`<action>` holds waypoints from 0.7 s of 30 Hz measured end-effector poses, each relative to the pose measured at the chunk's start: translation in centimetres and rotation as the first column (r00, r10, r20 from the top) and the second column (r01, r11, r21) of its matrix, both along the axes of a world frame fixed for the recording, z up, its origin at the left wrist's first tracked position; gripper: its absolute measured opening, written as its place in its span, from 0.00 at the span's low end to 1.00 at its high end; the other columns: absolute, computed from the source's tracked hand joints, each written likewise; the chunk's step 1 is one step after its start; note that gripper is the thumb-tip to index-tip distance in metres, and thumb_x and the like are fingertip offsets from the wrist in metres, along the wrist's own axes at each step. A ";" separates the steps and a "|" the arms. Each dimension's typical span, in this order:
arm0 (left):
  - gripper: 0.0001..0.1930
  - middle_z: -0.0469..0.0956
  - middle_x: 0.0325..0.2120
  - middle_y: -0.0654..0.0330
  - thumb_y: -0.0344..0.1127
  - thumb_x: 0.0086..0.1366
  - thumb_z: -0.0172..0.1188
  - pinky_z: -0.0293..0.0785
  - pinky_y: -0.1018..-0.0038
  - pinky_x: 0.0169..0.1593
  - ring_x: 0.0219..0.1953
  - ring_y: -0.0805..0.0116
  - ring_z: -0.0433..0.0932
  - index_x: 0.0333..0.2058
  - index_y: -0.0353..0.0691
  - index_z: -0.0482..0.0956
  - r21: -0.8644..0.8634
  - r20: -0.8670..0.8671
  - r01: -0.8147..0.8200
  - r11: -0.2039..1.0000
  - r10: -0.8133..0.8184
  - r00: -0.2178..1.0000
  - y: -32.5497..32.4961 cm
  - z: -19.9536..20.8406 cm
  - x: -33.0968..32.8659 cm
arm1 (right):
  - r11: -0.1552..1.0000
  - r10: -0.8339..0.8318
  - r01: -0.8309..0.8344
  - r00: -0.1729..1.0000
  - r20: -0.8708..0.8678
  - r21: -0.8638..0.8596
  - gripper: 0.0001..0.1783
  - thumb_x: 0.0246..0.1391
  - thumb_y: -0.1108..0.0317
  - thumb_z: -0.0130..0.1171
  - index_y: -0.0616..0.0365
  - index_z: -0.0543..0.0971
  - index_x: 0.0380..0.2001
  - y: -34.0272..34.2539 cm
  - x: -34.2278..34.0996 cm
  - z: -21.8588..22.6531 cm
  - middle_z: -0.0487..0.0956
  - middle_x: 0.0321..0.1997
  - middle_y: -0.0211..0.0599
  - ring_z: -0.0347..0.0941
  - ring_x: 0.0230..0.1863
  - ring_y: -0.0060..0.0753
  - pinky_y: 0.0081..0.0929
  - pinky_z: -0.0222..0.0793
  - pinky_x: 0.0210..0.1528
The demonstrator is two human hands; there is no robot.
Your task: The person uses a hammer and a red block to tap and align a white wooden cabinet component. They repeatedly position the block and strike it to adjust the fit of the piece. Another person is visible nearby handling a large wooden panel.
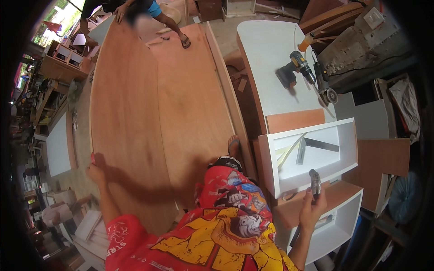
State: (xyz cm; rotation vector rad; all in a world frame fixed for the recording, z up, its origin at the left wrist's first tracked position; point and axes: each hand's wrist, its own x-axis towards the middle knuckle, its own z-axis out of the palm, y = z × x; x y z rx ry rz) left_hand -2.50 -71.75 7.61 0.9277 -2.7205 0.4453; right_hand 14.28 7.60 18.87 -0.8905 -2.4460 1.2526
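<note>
My right hand (313,203) is closed around a hammer (315,179), gripping it just under the metal head; its dark handle slants down beside my wrist. The hammer is above the front of a white drawer box (271,167). At the left, my left hand (96,170) is closed at the near left edge of a large reddish plywood panel (124,99). A small red spot shows at its fingertips, too small to name. A second plywood sheet (190,90) lies beside this panel, with a raised wooden side rail (230,99) along its right.
A co-worker's hand (120,13) rests on the panel's far end. On a white-topped table (262,58) lie a cordless drill (296,67) and an angle grinder (327,92). The drawer box holds a metal square (321,145). Another white drawer (346,221) sits below. My sandaled foot (233,145) is by the rail.
</note>
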 end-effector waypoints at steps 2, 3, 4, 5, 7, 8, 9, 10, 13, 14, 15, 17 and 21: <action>0.20 0.79 0.47 0.36 0.34 0.61 0.71 0.78 0.51 0.54 0.46 0.36 0.81 0.48 0.28 0.81 0.089 -0.024 0.033 0.995 -0.031 0.999 1.9 -0.3 -1.1 | 1.000 0.003 -0.003 1.000 0.011 0.013 0.09 0.70 0.70 0.59 0.68 0.77 0.43 -0.4 0.2 0.3 0.73 0.25 0.26 0.64 0.24 0.14 0.18 0.56 0.25; 0.19 0.80 0.46 0.35 0.33 0.61 0.70 0.78 0.51 0.54 0.47 0.37 0.82 0.48 0.28 0.81 0.144 -0.046 0.052 0.988 -0.046 0.998 3.2 -0.6 -1.6 | 0.999 0.018 -0.019 1.000 0.014 0.044 0.09 0.69 0.70 0.58 0.67 0.77 0.42 -0.5 0.2 0.4 0.73 0.25 0.26 0.64 0.24 0.14 0.18 0.56 0.25; 0.18 0.81 0.46 0.34 0.31 0.62 0.70 0.78 0.52 0.54 0.47 0.37 0.83 0.48 0.28 0.81 0.194 -0.068 0.070 0.978 -0.058 0.996 4.0 -1.0 -2.0 | 0.997 0.035 -0.036 0.999 0.018 0.070 0.08 0.69 0.70 0.58 0.67 0.77 0.42 -0.6 0.3 0.4 0.73 0.25 0.26 0.65 0.23 0.14 0.18 0.56 0.25; 0.17 0.82 0.45 0.34 0.29 0.63 0.68 0.79 0.53 0.53 0.47 0.39 0.84 0.49 0.29 0.82 0.283 -0.099 0.096 0.954 -0.070 0.993 5.1 -1.8 -2.6 | 0.999 0.030 -0.030 1.000 -0.002 0.040 0.08 0.69 0.71 0.58 0.67 0.77 0.42 -0.8 0.4 0.2 0.74 0.26 0.27 0.65 0.24 0.15 0.19 0.57 0.25; 0.16 0.84 0.43 0.35 0.27 0.64 0.64 0.80 0.57 0.52 0.47 0.42 0.86 0.51 0.30 0.83 0.414 -0.149 0.171 0.894 -0.119 0.982 7.9 -5.7 -3.6 | 0.999 0.009 -0.010 0.999 -0.046 -0.031 0.08 0.69 0.72 0.57 0.67 0.78 0.43 -1.0 0.8 -0.6 0.74 0.27 0.28 0.66 0.24 0.15 0.19 0.58 0.25; 0.16 0.86 0.42 0.36 0.26 0.65 0.62 0.81 0.58 0.52 0.46 0.44 0.87 0.51 0.30 0.84 0.466 -0.165 0.216 0.858 -0.155 0.974 10.6 -7.4 -4.0 | 0.999 0.000 -0.002 0.999 -0.047 -0.042 0.08 0.69 0.72 0.57 0.67 0.78 0.44 -1.1 0.9 -0.7 0.75 0.27 0.29 0.66 0.24 0.15 0.19 0.58 0.25; 0.14 0.87 0.42 0.42 0.26 0.66 0.61 0.81 0.60 0.50 0.45 0.46 0.87 0.49 0.30 0.85 0.517 -0.067 0.199 0.832 -0.193 0.979 15.7 -7.8 -4.1 | 0.999 -0.006 0.004 0.999 -0.046 -0.038 0.08 0.69 0.72 0.57 0.67 0.78 0.45 -1.4 1.0 -0.9 0.75 0.28 0.29 0.66 0.25 0.15 0.19 0.59 0.26; 0.12 0.87 0.37 0.43 0.26 0.66 0.61 0.81 0.61 0.46 0.40 0.49 0.88 0.46 0.30 0.86 0.535 -0.077 0.220 0.816 -0.212 0.974 17.2 -9.9 -3.7 | 0.998 -0.009 0.005 0.998 -0.055 -0.068 0.08 0.69 0.72 0.57 0.67 0.78 0.46 -1.4 0.9 -1.1 0.75 0.28 0.29 0.67 0.25 0.15 0.19 0.59 0.26; 0.09 0.86 0.30 0.43 0.26 0.64 0.62 0.80 0.61 0.39 0.33 0.53 0.87 0.41 0.29 0.86 0.655 -0.057 0.249 0.713 -0.282 0.958 26.6 -10.1 -2.4 | 1.000 -0.018 0.019 0.997 -0.078 0.009 0.09 0.69 0.73 0.57 0.67 0.78 0.47 -2.6 0.8 0.1 0.75 0.29 0.30 0.68 0.26 0.15 0.18 0.61 0.27; 0.08 0.86 0.28 0.43 0.25 0.64 0.63 0.79 0.61 0.38 0.31 0.54 0.87 0.39 0.28 0.86 0.710 -0.049 0.221 0.669 -0.266 0.963 27.7 -9.6 -2.0 | 0.997 -0.063 0.061 0.997 -0.053 -0.042 0.09 0.69 0.72 0.57 0.67 0.78 0.47 -2.6 1.3 0.1 0.75 0.29 0.30 0.68 0.26 0.16 0.18 0.61 0.26; 0.07 0.85 0.28 0.44 0.25 0.63 0.63 0.79 0.61 0.38 0.31 0.55 0.87 0.38 0.28 0.86 0.746 -0.049 0.193 0.637 -0.236 0.970 27.4 -10.3 -1.2 | 0.990 -0.100 0.097 0.994 -0.030 -0.101 0.09 0.69 0.72 0.57 0.67 0.78 0.46 -2.4 2.4 -0.2 0.75 0.29 0.30 0.68 0.25 0.16 0.19 0.61 0.26; 0.06 0.85 0.27 0.44 0.26 0.62 0.66 0.79 0.61 0.38 0.31 0.58 0.87 0.36 0.28 0.85 0.780 -0.049 0.170 0.603 -0.211 0.976 26.1 -13.7 -0.9 | 0.971 -0.158 0.155 0.987 -0.007 -0.181 0.09 0.69 0.71 0.57 0.66 0.78 0.45 -1.9 3.7 -1.3 0.74 0.27 0.29 0.68 0.24 0.16 0.19 0.61 0.25; 0.13 0.85 0.27 0.49 0.34 0.58 0.76 0.78 0.63 0.36 0.30 0.64 0.84 0.36 0.32 0.84 0.814 0.004 0.142 0.564 -0.249 0.968 27.6 -17.6 0.6 | 0.970 -0.158 0.151 0.987 -0.022 -0.189 0.09 0.70 0.69 0.57 0.65 0.78 0.44 -1.4 3.8 -1.7 0.73 0.25 0.26 0.67 0.23 0.15 0.20 0.60 0.24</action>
